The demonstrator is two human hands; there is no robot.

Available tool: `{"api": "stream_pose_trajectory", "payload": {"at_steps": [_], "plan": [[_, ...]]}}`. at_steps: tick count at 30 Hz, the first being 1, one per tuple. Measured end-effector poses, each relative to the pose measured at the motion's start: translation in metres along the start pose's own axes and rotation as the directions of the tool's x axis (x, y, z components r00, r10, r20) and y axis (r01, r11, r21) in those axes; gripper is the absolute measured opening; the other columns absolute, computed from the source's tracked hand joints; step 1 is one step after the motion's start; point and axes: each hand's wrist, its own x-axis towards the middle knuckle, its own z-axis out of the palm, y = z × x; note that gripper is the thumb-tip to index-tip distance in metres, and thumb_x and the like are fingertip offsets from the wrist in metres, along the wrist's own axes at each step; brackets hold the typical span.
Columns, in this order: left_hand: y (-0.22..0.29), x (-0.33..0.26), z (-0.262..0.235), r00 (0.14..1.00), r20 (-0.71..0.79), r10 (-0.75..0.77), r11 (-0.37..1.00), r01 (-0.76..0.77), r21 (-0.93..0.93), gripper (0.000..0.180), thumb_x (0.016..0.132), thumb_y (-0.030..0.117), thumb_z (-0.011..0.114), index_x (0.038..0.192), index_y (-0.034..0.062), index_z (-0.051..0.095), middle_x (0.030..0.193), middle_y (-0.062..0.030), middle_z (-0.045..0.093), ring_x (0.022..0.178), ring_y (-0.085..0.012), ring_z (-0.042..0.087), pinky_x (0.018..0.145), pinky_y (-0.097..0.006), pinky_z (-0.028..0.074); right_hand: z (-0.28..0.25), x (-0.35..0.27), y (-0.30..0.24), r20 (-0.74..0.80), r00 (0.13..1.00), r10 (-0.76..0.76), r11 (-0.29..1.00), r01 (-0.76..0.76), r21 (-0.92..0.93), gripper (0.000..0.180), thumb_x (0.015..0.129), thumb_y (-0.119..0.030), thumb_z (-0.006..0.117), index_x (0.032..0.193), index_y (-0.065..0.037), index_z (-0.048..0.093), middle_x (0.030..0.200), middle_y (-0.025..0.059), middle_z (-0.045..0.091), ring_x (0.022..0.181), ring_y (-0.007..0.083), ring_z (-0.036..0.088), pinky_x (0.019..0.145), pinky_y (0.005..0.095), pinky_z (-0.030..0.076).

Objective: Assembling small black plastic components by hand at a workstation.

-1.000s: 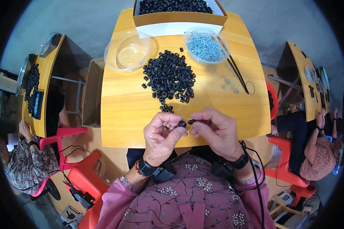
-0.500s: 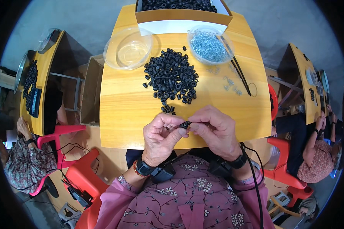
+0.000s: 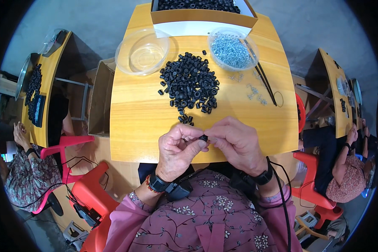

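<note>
Near the table's front edge, my left hand [image 3: 178,149] pinches a small black cylindrical piece [image 3: 203,137] between thumb and fingers. My right hand [image 3: 235,145] meets it from the other side, thumb and fingertips pressed together against the top of that piece. Whatever the right fingertips hold is hidden. Just beyond lies a heap of short black hollow pieces [image 3: 189,82], with a few strays trailing toward my left hand. A clear round tub [image 3: 233,50] of tiny shiny pieces stands behind to the right, and several such pieces [image 3: 254,91] lie loose on the wood.
An empty clear tub [image 3: 143,54] stands at the left back. A cardboard box [image 3: 203,17] full of black pieces sits at the far edge. Dark tweezer-like sticks [image 3: 264,82] lean from the right tub beside a thin ring [image 3: 279,99]. Other people sit at side tables.
The right fingers have closed in over the black piece and cover more of its top. The left hand keeps its pinch. The view has shifted slightly.
</note>
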Motion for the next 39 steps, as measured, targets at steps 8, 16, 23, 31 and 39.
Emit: {"api": "stream_pose_trajectory", "payload": {"at_steps": [8,16,23,31,39], "plan": [[0.001,0.000,-0.002,0.999,-0.012,-0.042,0.999,0.042,-0.022,0.014,0.092,-0.010,0.064,0.105,-0.0051,0.059,0.099,-0.0155,0.069,0.089,-0.0188,0.071,0.077,-0.033,0.063,0.002,0.000,0.002,0.015,1.000,0.014,0.999,-0.015,0.048,0.017,0.087,0.006,0.067,0.101,-0.004,0.070,0.084,0.0090,0.063,0.074,0.0239,0.065,0.064,0.0319,0.052],[0.003,0.000,0.003,0.999,-0.024,-0.022,0.999,0.021,-0.036,0.011,0.093,-0.010,0.063,0.100,-0.0037,0.059,0.098,-0.0131,0.068,0.089,-0.0186,0.071,0.077,-0.033,0.063,0.004,-0.002,0.009,0.023,1.000,0.012,1.000,-0.012,0.025,0.017,0.087,0.007,0.066,0.100,-0.003,0.070,0.083,0.0091,0.062,0.074,0.0237,0.065,0.064,0.0315,0.051],[0.007,0.003,0.006,0.990,-0.052,-0.131,0.988,0.126,-0.083,0.013,0.094,-0.008,0.062,0.107,-0.0031,0.061,0.101,-0.0126,0.070,0.090,-0.0183,0.072,0.080,-0.033,0.063,0.005,0.001,0.011,-0.004,0.999,-0.035,0.999,0.035,-0.023,0.019,0.086,0.006,0.066,0.101,-0.003,0.070,0.090,0.0088,0.061,0.079,0.0221,0.065,0.067,0.0309,0.052],[0.006,0.002,-0.004,0.980,-0.004,-0.199,0.975,0.198,-0.099,0.009,0.097,-0.002,0.062,0.106,-0.0047,0.061,0.101,-0.0144,0.071,0.089,-0.0206,0.073,0.079,-0.034,0.064,0.005,0.000,0.000,0.029,0.996,-0.080,0.994,0.082,-0.071,0.023,0.086,0.007,0.064,0.106,-0.003,0.069,0.095,0.0102,0.060,0.082,0.0238,0.064,0.069,0.0316,0.052],[0.010,0.002,0.001,0.969,-0.039,-0.245,0.969,0.243,-0.047,0.007,0.099,-0.003,0.057,0.104,-0.0048,0.060,0.097,-0.0135,0.070,0.085,-0.0204,0.072,0.075,-0.032,0.063,0.007,-0.006,-0.005,0.040,0.998,-0.041,0.993,0.045,-0.107,0.028,0.086,0.007,0.065,0.112,-0.001,0.068,0.099,0.0130,0.061,0.085,0.0263,0.065,0.071,0.0341,0.053]]}}
